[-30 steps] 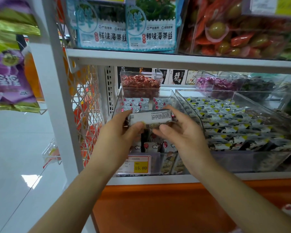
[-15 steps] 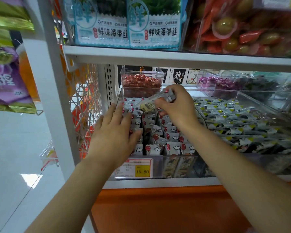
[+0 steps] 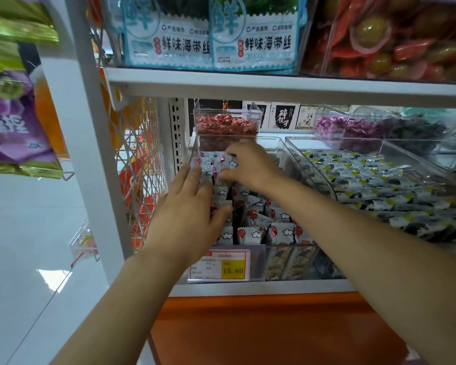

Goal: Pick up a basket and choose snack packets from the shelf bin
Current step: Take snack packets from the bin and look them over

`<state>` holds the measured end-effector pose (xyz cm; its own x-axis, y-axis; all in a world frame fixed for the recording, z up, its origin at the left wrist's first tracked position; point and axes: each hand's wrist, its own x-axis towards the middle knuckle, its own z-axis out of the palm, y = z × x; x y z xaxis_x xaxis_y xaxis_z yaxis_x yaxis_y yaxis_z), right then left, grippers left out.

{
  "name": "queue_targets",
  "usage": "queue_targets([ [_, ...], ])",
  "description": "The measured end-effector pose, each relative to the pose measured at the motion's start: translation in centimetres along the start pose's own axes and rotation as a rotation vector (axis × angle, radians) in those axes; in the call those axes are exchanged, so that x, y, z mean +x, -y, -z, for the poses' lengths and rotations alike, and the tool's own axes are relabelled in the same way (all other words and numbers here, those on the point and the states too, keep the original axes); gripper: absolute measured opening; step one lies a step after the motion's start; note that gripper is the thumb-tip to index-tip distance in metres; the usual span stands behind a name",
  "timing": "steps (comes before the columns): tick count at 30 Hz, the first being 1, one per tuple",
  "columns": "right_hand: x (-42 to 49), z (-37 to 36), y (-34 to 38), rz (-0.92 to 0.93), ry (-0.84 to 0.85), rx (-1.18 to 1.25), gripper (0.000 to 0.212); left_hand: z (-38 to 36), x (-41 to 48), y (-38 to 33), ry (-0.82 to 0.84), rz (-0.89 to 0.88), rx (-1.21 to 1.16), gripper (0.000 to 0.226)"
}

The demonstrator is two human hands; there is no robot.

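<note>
Small white packets (image 3: 253, 233) printed with red balloons and clouds fill a clear bin (image 3: 194, 151) at the left end of the lower shelf, and both hands are in among them. On my feed the right hand (image 3: 250, 164) sits at the back of the bin, fingers curled down and thumb drawn in, pinching one packet (image 3: 229, 164) just in front of a clear tub (image 3: 227, 127) of red-wrapped sweets. The left hand (image 3: 187, 214) lies nearer the front, against the bin's left side. Its fingers are straight and spread over the packets, resting on them and gripping nothing. The two hands are close together but not touching; both forearms reach in from the bottom of the view.

A price tag (image 3: 219, 264) reading 15.80 is fixed to the bin's front wall, below the left hand. Just right of the bin stands a second bin (image 3: 313, 167), holding dark packets with yellow corners. Behind that one are tubs of purple and dark wrapped sweets, too blurred for me to read.

The upper shelf (image 3: 274, 85) carries blue-and-white seaweed bags (image 3: 253, 35) and, to their right, a clear box of red and green wrapped items. A white mesh panel (image 3: 142, 159) closes the rack's left side. Purple bags (image 3: 8, 127) hang further left, above a pale glossy floor (image 3: 24, 246).
</note>
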<state>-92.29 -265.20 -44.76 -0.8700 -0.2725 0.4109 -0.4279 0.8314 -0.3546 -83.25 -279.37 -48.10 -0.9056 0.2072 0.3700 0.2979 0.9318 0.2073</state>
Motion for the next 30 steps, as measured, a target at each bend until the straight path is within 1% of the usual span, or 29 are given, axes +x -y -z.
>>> queue_targets([
  [2, -0.1, -0.6, 0.1, -0.003, 0.073, -0.014, 0.041, 0.0, 0.0, 0.1, 0.008, -0.003, -0.011, 0.065],
  [4, -0.3, -0.8, 0.3, 0.01, 0.156, 0.051, 0.029, 0.0, 0.0, 0.1, 0.013, -0.009, -0.024, 0.064],
  [5, -0.3, -0.7, 0.4, 0.028, 0.205, 0.043, 0.022, 0.0, 0.0, 0.2, 0.013, -0.011, -0.033, 0.064],
  [7, 0.0, -0.4, 0.4, 0.051, 0.275, -0.008, 0.019, 0.0, 0.0, 0.2, 0.016, -0.011, -0.046, 0.064],
  [9, 0.5, 0.0, 0.2, 0.024, 0.245, 0.045, 0.018, 0.0, 0.0, 0.3, 0.017, -0.014, -0.05, 0.064],
  [11, 1.3, 0.3, -0.1, -0.028, 0.134, 0.124, 0.017, 0.0, 0.0, 0.3, 0.017, -0.011, -0.057, 0.063],
  [13, 2.0, 0.2, -0.5, -0.046, 0.061, 0.102, 0.017, 0.0, 0.1, 0.3, 0.018, -0.012, -0.055, 0.063],
  [15, 2.6, -0.3, -0.7, -0.03, 0.096, 0.005, 0.013, 0.0, 0.1, 0.2, 0.019, -0.023, -0.05, 0.063],
  [18, 3.3, -1.3, -0.8, -0.014, 0.191, -0.239, 0.01, 0.1, 0.1, 0.2, 0.02, -0.026, -0.075, 0.063],
  [19, 3.4, -1.6, -0.8, -0.019, 0.196, -0.278, 0.008, 0.1, 0.0, 0.3, 0.02, -0.026, -0.082, 0.062],
  [21, 3.5, -1.7, -0.8, -0.016, 0.175, -0.256, 0.005, 0.2, 0.0, 0.3, 0.018, -0.027, -0.091, 0.062],
  [23, 3.4, -1.2, -0.6, -0.012, 0.108, -0.096, 0.009, 0.3, 0.0, 0.3, 0.016, -0.025, -0.107, 0.06],
  [25, 2.8, -0.2, -0.2, -0.039, -0.008, 0.149, 0.008, 0.5, 0.0, 0.3, 0.013, -0.024, -0.131, 0.057],
  [26, 2.3, 0.3, -0.1, -0.041, -0.081, 0.227, 0.008, 0.6, 0.0, 0.4, 0.007, -0.023, -0.138, 0.055],
  [28, 0.7, 1.2, 0.1, -0.022, -0.257, 0.285, 0.011, 0.8, 0.1, 0.4, -0.031, -0.022, -0.127, 0.052],
  [30, -1.6, 1.9, 0.1, -0.019, -0.463, 0.332, 0.012, 1.2, 0.1, 0.3, -0.125, -0.01, -0.113, 0.047],
])
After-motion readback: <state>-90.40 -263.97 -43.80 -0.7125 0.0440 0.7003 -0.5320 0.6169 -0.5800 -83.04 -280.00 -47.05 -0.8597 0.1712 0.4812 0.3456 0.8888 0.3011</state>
